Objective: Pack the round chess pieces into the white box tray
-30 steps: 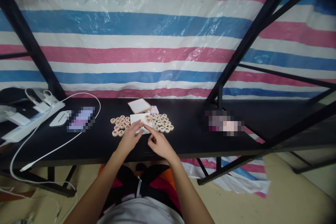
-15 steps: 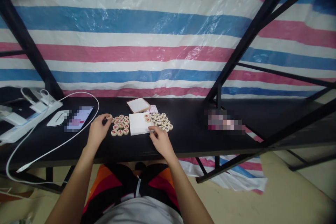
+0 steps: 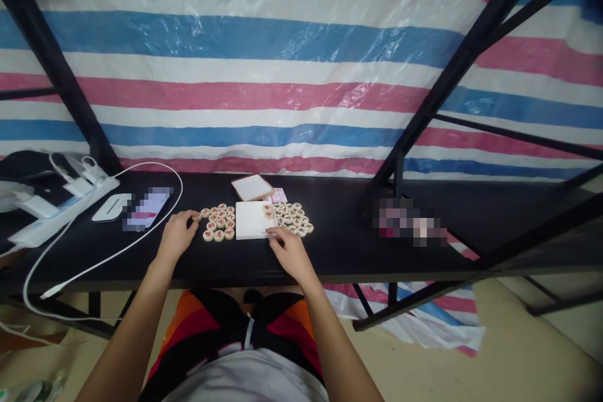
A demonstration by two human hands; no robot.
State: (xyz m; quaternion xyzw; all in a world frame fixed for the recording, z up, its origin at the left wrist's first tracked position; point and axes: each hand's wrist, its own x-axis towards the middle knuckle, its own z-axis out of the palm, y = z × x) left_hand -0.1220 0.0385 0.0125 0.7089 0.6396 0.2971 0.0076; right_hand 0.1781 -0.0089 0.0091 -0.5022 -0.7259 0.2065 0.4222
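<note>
My left hand [image 3: 178, 233] has thumb and forefinger closed at the left edge of a group of red-marked round pieces [image 3: 219, 224], with a small part of a pale piece [image 3: 198, 216] showing at the fingertips. Right of that group lies a white open box [image 3: 249, 223] with red-marked pieces [image 3: 268, 211] in its upper right part. My right hand [image 3: 288, 248] rests with its fingertips on the box's lower right edge, fingers bent. Dark-marked round pieces [image 3: 296, 216] are grouped just right of the box, partly behind this hand.
A lid-like white square [image 3: 253, 187] and a pink-white paper [image 3: 277, 195] lie behind the box. At left are a phone [image 3: 148, 207], a white flat device [image 3: 112, 208], a power strip [image 3: 47, 217] and a looping white cable [image 3: 106, 264]. Black metal posts frame the desk.
The piece at my left fingertips is now mostly hidden by them, and another red-marked piece shows at the top left of the group. The whole view has shifted slightly.
</note>
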